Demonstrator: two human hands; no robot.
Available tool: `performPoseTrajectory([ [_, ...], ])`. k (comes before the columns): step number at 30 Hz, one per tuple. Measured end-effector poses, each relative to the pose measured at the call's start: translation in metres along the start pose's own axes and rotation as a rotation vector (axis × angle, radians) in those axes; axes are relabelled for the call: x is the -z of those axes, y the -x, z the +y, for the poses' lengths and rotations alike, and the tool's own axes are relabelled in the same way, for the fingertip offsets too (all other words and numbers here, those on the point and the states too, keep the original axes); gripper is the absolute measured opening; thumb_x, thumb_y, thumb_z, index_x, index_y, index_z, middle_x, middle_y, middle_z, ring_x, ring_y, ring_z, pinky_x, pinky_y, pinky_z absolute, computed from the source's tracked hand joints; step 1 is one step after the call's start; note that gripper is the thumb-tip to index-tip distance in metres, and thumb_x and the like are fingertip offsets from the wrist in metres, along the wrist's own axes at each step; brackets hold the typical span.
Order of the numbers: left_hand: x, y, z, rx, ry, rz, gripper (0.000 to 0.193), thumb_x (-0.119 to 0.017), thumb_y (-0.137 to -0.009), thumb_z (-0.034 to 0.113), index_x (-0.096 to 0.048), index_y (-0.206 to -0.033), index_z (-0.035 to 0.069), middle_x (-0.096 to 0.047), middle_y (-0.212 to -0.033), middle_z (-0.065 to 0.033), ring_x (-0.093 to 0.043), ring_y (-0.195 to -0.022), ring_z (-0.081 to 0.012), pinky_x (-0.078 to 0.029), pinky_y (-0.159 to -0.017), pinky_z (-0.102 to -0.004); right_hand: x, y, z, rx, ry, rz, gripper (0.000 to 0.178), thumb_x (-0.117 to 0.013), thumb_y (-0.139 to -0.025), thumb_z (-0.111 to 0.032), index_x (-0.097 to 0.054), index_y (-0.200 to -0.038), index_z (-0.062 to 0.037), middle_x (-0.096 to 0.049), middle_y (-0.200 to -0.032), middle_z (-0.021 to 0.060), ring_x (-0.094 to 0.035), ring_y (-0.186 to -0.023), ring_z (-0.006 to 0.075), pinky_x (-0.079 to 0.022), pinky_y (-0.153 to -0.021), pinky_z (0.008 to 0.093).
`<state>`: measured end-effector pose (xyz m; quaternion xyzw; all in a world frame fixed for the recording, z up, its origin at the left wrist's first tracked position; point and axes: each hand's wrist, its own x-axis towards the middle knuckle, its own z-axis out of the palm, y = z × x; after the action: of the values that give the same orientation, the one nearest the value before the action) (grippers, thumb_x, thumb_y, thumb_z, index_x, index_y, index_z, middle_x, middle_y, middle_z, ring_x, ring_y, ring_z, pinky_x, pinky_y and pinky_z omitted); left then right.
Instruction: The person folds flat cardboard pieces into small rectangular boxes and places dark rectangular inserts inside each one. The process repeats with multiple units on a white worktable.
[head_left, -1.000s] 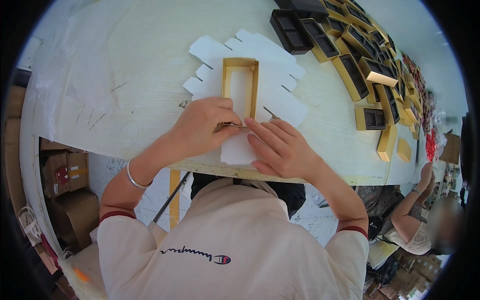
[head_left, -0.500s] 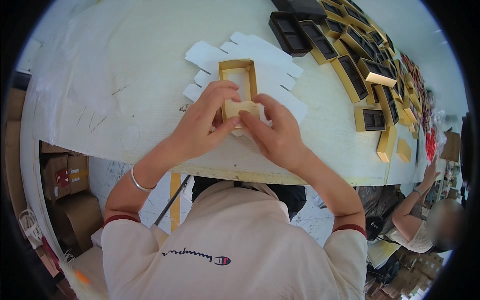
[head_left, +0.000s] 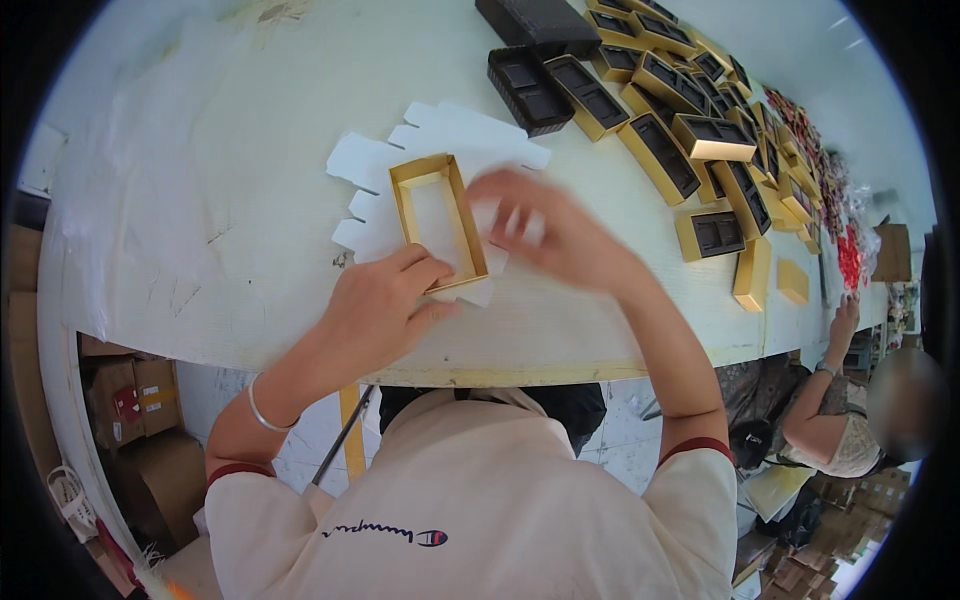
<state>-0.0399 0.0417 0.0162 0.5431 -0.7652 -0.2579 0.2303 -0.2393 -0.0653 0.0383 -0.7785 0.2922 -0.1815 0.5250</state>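
Observation:
An open gold cardboard box point(head_left: 461, 225) with a white inside stands on the table in front of me. My left hand point(head_left: 385, 305) grips its near end, the fingers reaching over the wall and the thumb outside. My right hand point(head_left: 545, 225) is just right of the box, blurred by motion, with its fingers apart and nothing visible in them. Beneath and behind the box lie flat white card blanks point(head_left: 470, 135) with notched flaps.
At the far right, many gold boxes with black inserts point(head_left: 660, 160) lie heaped. A black plastic tray point(head_left: 530, 90) and a larger black box point(head_left: 540, 25) are beside them. Clear plastic film point(head_left: 110, 220) covers the table's left side. Another person's arm point(head_left: 815, 400) shows at right.
My right hand has let go of the box's near end and moved away to the right. That end wall now stands up, its flap no longer over the opening. My left hand stays on it.

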Motion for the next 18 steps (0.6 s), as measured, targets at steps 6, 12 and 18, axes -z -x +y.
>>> performPoseTrajectory([
  [6,0.064,-0.037,0.005,-0.281,-0.447,-0.01,0.068,-0.073,-0.071,0.001,-0.048,-0.133,0.012,-0.043,-0.142,-0.0061,-0.053,-0.113,-0.0271,-0.048,-0.09,-0.0341,0.083,-0.033,0.077,0.311,1.139,0.377,0.018,-0.064,-0.08,-0.004,-0.062,-0.098,-0.0014,-0.06,-0.101,0.0103,-0.06,-0.09,0.0283,-0.046,-0.081,0.0382],
  [12,0.062,-0.089,-0.03,-0.303,-0.48,-0.348,0.073,-0.069,-0.068,-0.01,-0.046,-0.134,0.012,-0.043,-0.14,-0.0055,-0.048,-0.118,-0.0293,-0.042,-0.104,-0.0357,0.101,-0.048,0.065,0.208,1.064,0.222,0.009,-0.064,-0.082,-0.008,-0.064,-0.084,0.001,-0.061,-0.085,0.0094,-0.057,-0.087,0.0275,-0.046,-0.076,0.0376],
  [18,0.073,-0.092,-0.011,-0.039,-0.455,-0.375,0.068,-0.081,-0.063,0.015,-0.052,-0.124,0.006,-0.053,-0.121,-0.0113,-0.053,-0.109,-0.0268,-0.047,-0.09,-0.0369,0.111,-0.035,0.06,0.092,0.836,0.21,0.013,-0.065,-0.084,-0.012,-0.067,-0.087,-0.0002,-0.061,-0.081,0.0092,-0.056,-0.081,0.0263,-0.046,-0.073,0.0359],
])
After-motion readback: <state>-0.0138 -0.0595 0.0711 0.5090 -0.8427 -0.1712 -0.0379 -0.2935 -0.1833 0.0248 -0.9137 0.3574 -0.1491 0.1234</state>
